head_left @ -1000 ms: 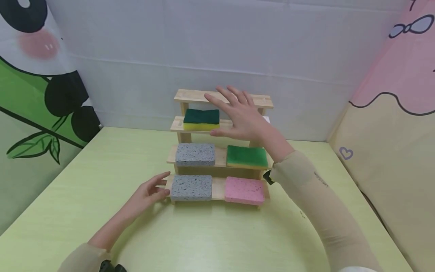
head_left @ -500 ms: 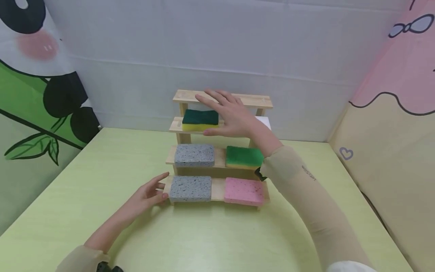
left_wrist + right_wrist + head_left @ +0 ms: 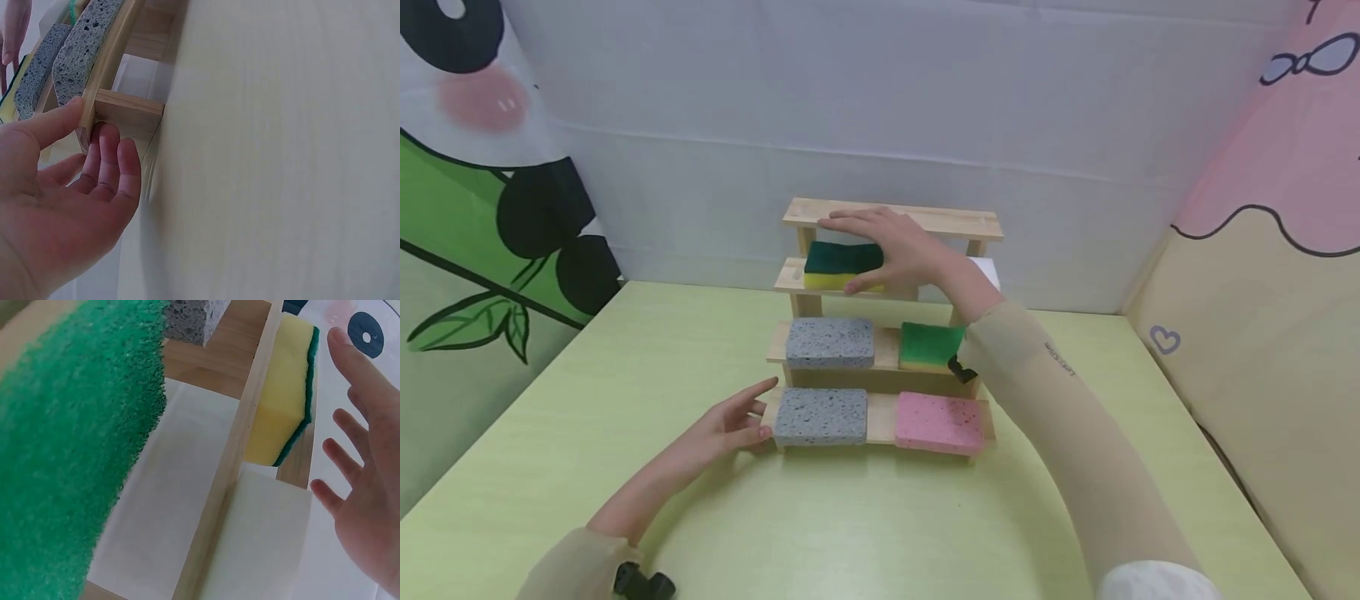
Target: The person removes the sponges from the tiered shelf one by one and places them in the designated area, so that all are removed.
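A stepped wooden shelf [image 3: 883, 425] stands on the table, bearing sponges. My left hand [image 3: 722, 433] grips the left end of its lowest step; in the left wrist view the thumb is on the board and the curled fingers are under it. My right hand [image 3: 906, 246] is over the upper steps, fingers spread, at the dark green and yellow sponge [image 3: 842, 262]. In the right wrist view the right hand's fingers stand apart from that sponge. A white sponge [image 3: 262, 537] sits beside it, mostly hidden by the right hand in the head view.
Lower steps hold a grey speckled sponge [image 3: 830, 342], a green sponge [image 3: 928, 343] partly behind the right sleeve, another grey sponge [image 3: 820, 415] and a pink sponge [image 3: 940, 421]. A white cloth wall [image 3: 700, 167] rises behind the shelf, with printed panels at both sides.
My right hand has moved left and slightly down, toward the dark green and yellow sponge. My left hand stays at the shelf's end, and the sponges keep their places.
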